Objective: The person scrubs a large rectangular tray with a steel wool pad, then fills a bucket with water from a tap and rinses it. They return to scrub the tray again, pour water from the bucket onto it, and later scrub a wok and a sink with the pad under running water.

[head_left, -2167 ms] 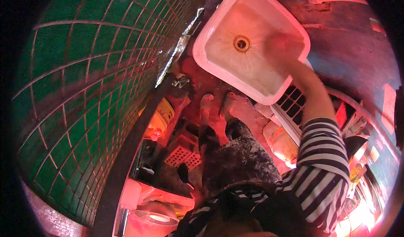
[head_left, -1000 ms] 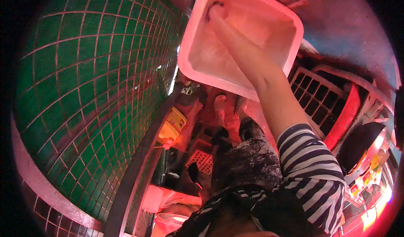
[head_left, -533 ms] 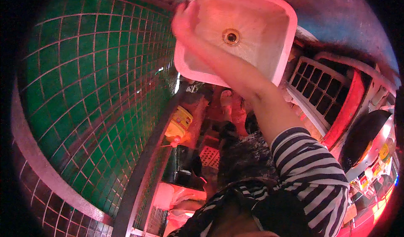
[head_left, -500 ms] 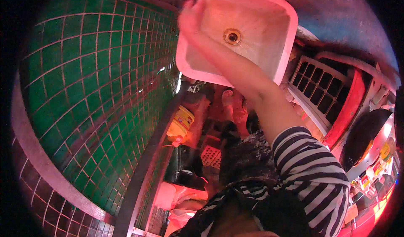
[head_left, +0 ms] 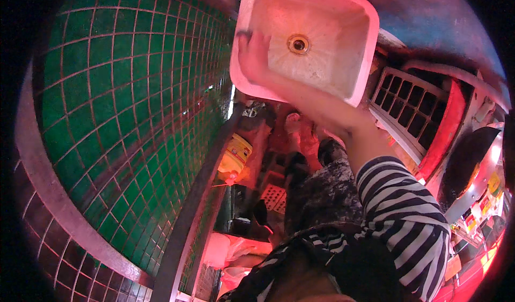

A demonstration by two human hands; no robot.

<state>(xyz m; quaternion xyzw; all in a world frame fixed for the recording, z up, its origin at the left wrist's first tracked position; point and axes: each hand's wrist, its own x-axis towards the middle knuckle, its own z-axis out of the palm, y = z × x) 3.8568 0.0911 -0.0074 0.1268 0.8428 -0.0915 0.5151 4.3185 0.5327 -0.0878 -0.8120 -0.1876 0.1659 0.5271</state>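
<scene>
A pale sink (head_left: 370, 49), tinted pink by the light, fills the top middle of the view. Its round drain (head_left: 298, 45) shows a rusty-brown ring. Across the basin from the right reaches my right arm in a striped sleeve (head_left: 399, 210). My right hand (head_left: 254, 55) is at the sink's left rim, its fingers closed and somewhat blurred. At the fingertips pokes out a small dark thing (head_left: 245, 33), too unclear to name. My left hand does not appear.
Green netting in a metal-framed grid (head_left: 123, 98) rises along the left. A white rack (head_left: 410, 106) stands right of the sink, with a dark pan (head_left: 465, 168) below it. A yellow container (head_left: 234, 156) and a perforated brick (head_left: 274, 199) are low down near my feet.
My right hand has come down along the sink's left rim toward me, with the small dark thing still at its fingers. The whole view has shifted slightly.
</scene>
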